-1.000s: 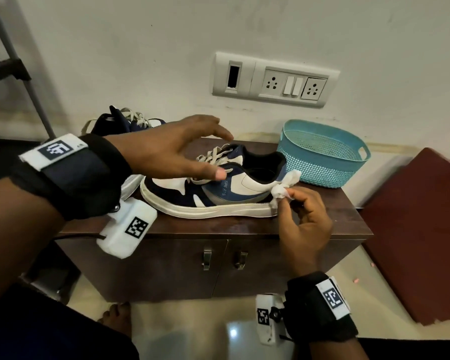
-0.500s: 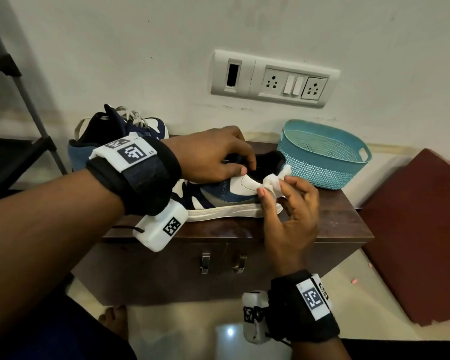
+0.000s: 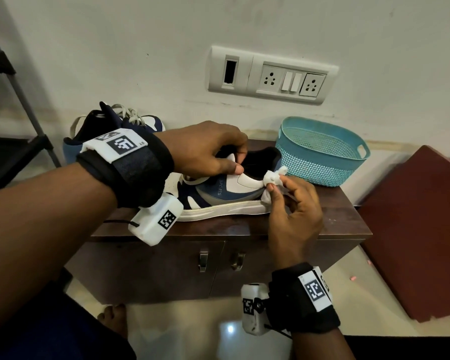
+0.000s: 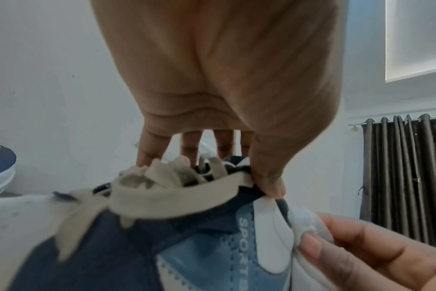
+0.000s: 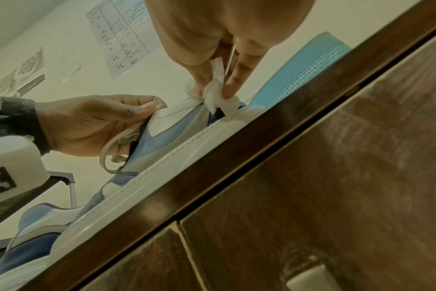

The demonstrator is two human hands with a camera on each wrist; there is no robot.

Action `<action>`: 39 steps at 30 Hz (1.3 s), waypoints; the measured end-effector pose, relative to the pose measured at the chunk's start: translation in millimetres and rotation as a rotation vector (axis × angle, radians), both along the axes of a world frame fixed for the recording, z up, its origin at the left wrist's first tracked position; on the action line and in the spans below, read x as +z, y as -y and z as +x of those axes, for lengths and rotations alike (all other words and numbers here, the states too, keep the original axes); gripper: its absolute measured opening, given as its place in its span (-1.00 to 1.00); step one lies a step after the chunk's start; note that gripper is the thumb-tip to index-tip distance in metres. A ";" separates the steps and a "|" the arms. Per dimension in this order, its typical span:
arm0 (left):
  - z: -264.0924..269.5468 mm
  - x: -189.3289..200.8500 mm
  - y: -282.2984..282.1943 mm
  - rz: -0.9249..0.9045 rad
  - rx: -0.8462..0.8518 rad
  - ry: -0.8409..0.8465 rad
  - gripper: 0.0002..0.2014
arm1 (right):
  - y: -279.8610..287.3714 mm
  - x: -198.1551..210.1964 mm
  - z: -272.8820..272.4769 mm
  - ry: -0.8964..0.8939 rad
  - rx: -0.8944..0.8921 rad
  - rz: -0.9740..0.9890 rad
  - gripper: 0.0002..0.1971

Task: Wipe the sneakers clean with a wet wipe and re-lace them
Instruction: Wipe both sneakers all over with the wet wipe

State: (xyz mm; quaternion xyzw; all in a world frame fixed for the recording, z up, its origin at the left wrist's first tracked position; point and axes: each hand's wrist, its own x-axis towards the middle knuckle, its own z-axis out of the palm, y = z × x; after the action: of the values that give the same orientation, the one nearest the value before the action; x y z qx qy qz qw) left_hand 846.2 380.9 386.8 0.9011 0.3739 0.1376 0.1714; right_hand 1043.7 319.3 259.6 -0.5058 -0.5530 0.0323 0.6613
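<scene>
Left hand (image 3: 205, 149) now gripping sneaker (image 3: 218, 193), wipe (image 3: 272, 181) pinched

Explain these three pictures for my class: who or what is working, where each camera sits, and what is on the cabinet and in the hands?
No machine: a person works bare-handed, wearing cameras. One picture comes from the head, one from each wrist. On the cabinet stand a sneaker, a second sneaker behind it, and a basket. The left hand holds the near sneaker at its collar and laces. The right hand pinches a wipe against its heel.
</scene>
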 end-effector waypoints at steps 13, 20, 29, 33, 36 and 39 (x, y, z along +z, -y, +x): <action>1.3 -3.8 -4.5 -0.056 -0.021 -0.011 -0.80 | -2.9 -4.2 -9.4 0.051 -0.022 0.069 -0.79; 2.0 -5.6 -4.9 -0.024 -0.020 -0.009 -0.80 | 9.2 -0.3 -33.0 0.238 0.102 0.084 -0.81; 3.1 -7.7 -3.7 -0.032 -0.015 -0.015 -0.80 | -12.9 4.8 -9.4 -0.261 -0.007 -0.098 -0.79; 2.4 -6.1 -2.8 -0.034 -0.011 -0.028 -0.80 | 3.6 7.0 -17.8 -0.047 0.042 -0.051 -0.81; 3.3 -6.0 -1.8 -0.034 -0.010 -0.028 -0.80 | -22.6 8.8 4.5 -0.271 0.030 -0.153 -0.81; 3.6 -6.9 -1.2 -0.034 0.001 -0.028 -0.80 | -23.1 10.5 -1.4 -0.353 0.009 -0.180 -0.79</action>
State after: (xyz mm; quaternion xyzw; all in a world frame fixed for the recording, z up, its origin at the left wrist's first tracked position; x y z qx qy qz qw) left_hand 849.9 382.0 379.9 0.8997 0.3788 0.1186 0.1814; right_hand 1042.3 342.4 270.1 -0.5468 -0.4258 0.1726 0.6999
